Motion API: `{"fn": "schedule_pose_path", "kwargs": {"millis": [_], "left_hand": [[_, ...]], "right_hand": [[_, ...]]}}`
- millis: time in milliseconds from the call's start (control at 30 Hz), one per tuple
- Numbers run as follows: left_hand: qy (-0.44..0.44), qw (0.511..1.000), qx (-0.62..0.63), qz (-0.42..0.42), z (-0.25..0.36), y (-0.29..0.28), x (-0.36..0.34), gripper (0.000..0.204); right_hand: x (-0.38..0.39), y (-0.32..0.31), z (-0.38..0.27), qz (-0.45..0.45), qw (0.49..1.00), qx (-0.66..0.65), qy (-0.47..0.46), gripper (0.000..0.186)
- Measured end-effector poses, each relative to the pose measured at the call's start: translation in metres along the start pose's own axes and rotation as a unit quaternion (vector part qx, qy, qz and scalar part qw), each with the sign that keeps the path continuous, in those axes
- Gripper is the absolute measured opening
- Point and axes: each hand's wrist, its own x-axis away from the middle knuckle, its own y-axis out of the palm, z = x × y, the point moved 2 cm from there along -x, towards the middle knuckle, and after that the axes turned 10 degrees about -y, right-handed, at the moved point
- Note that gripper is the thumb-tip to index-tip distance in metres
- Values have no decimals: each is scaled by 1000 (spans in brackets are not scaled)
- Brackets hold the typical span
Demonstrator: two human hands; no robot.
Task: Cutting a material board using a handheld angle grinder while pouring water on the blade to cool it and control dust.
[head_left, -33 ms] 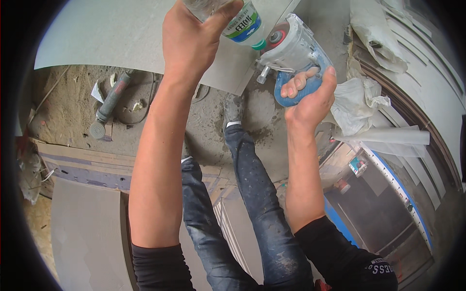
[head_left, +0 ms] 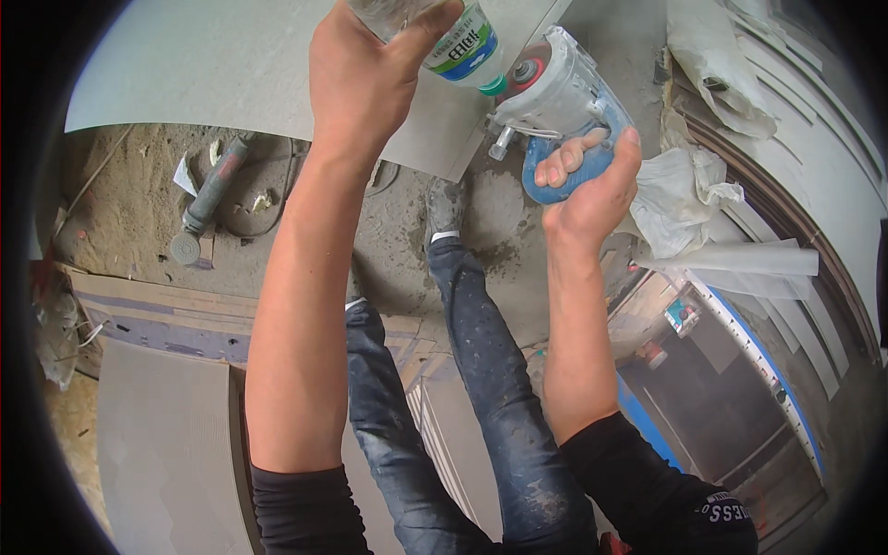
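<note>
Raised at the upper middle, my left hand (head_left: 365, 79) is closed around a clear plastic bottle (head_left: 470, 51) with a green and blue label. The bottle is tilted with its green cap (head_left: 493, 86) pointing down toward the tool. My right hand (head_left: 592, 180) wraps the blue handle of a handheld power cutter (head_left: 560, 102), which has a dusty grey guard and a red hub. The cutter is beside the cap, over the edge of a large grey slab (head_left: 222, 79). Whether any water runs out cannot be made out.
A dusty angle grinder (head_left: 211, 190) lies on the dirty floor at left, near a cord. Wet patches (head_left: 499, 208) mark the concrete by my shoe (head_left: 445, 208). Crumpled white plastic sheeting (head_left: 680, 199) and stacked pale strips (head_left: 814, 139) stand at right. Cardboard (head_left: 166, 301) lies at lower left.
</note>
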Motion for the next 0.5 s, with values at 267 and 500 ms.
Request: {"fn": "schedule_pose_path", "kwargs": {"millis": [267, 500], "left_hand": [[-22, 1000, -6, -1, -3, 0, 1, 48], [-34, 999, -29, 7, -2, 0, 4, 55]], "right_hand": [[4, -1, 1, 4, 1000, -1, 1, 47], [8, -4, 2, 0, 1000, 0, 0, 47]]}}
